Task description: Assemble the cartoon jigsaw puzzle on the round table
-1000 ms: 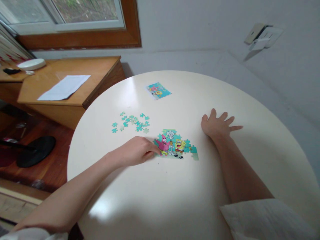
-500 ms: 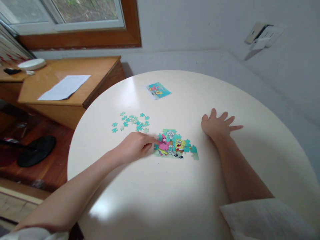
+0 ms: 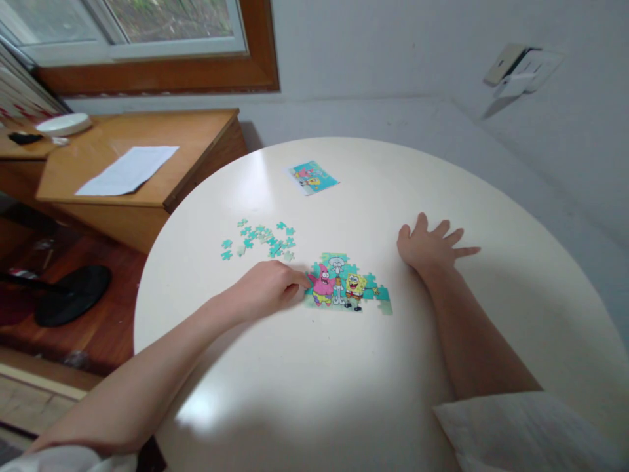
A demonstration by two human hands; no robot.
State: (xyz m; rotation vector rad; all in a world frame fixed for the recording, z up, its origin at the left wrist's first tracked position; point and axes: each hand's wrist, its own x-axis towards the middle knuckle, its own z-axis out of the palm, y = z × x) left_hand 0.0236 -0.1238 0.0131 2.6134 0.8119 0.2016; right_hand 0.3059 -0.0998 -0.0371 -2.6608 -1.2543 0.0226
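A partly joined jigsaw puzzle [image 3: 346,285] lies flat on the white round table [image 3: 363,380], showing a pink starfish, a squid and a yellow sponge character. At its left edge is my left hand [image 3: 268,288], with the index finger touching the edge and the other fingers curled under. What sits beneath those fingertips, if anything, is hidden. Just beyond this hand lie several loose green jigsaw pieces [image 3: 260,235], some overlapping. To the right of the puzzle, my right hand [image 3: 428,249] rests palm down on the table, fingers spread, holding nothing.
A small picture card [image 3: 313,177] with the same characters lies toward the table's far side. On the left, a wooden desk [image 3: 196,141] bears a white paper sheet [image 3: 128,170] and a white round dish [image 3: 63,124]. A wall socket [image 3: 525,69] is at upper right.
My left index finger has drawn back slightly toward the puzzle's left edge and bent more. My right hand stays in place. The whole view has shifted very slightly.
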